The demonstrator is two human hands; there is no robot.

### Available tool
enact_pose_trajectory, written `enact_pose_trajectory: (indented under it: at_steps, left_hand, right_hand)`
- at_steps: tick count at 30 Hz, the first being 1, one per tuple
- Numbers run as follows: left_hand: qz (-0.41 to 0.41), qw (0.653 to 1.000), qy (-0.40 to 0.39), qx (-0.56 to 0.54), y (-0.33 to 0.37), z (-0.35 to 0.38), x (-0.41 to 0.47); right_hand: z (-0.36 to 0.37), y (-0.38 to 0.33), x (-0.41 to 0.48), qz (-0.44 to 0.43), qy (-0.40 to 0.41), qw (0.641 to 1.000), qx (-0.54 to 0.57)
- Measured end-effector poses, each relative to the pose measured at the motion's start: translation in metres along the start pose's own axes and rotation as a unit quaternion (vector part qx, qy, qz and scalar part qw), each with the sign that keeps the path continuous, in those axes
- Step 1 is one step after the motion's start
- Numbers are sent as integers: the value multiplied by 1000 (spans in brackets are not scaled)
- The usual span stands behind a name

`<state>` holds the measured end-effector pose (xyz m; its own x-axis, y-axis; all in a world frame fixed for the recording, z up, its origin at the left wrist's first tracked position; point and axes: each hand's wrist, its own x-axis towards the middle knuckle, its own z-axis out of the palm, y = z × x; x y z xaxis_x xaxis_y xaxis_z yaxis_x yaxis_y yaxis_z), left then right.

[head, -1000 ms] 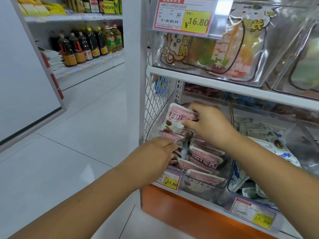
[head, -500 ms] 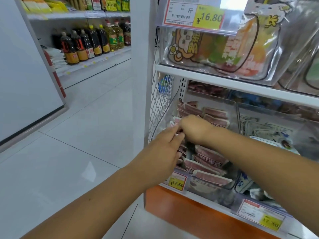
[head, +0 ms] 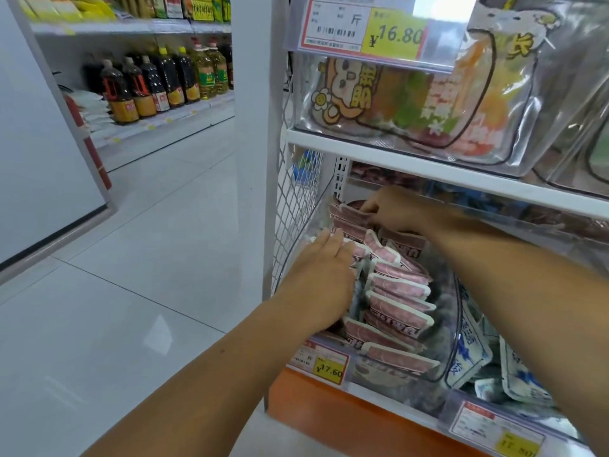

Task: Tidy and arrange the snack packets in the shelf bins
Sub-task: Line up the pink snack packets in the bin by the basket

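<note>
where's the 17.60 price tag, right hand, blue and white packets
17.60 price tag (head: pixel 329 369), head view, yellow panel
right hand (head: pixel 395 211), head view, back of hand
blue and white packets (head: pixel 469 354), head view, leftmost packet face

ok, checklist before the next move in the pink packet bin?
1. Left hand flat against the front-left pink packets, bracing them: ok.
2. Right hand pinching the top edge of the back packet: ok.
3. Pink packets standing in an even row: not ok, the middle ones lean and overlap at mixed angles.
4. Nothing hanging over the wall of the bin: ok.
5. Blue-and-white packets all in the next bin, none mixed in: ok.
6. Free room behind the back packet: cannot tell, hidden by the right hand and the shelf.
</note>
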<state>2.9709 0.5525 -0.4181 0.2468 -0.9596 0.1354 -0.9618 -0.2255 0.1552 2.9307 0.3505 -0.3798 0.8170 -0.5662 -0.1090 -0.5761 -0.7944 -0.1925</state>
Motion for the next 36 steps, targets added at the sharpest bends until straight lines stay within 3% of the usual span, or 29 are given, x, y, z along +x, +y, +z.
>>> enact_pose_trajectory:
  at_steps: [4,6,10,14,20,24,27,32,36]
  left_hand:
    - [2,1000,-6,-1,0,-1,0]
    - [4,1000,-7,0,-1,3,4]
    - [-11,999,-2,-45,-6,12,14]
    - [12,998,28,-62,-8,17,27]
    - [4,999,8,-52,-8,21,41]
    - [-12,999,-5,-38,-9,22,41]
    - [-19,999,-10,-37,-10,22,40]
    - [-12,999,-1,-45,-13,24,38]
    - [-6,999,-11,-48,-14,23,36]
  right_hand:
    - [11,4,5,-23,103,992,67]
    - [16,3,8,-34,101,991,74]
    - [4,-2,5,-47,15,997,54]
    - [0,3,8,-21,100,989,109]
    - [2,1,15,7,95,995,6]
    - [16,5,20,55,190,975,-106]
    - [15,8,18,63,250,964,-72]
    - [15,11,19,32,159,985,-56]
    - [1,12,5,16,145,986,85]
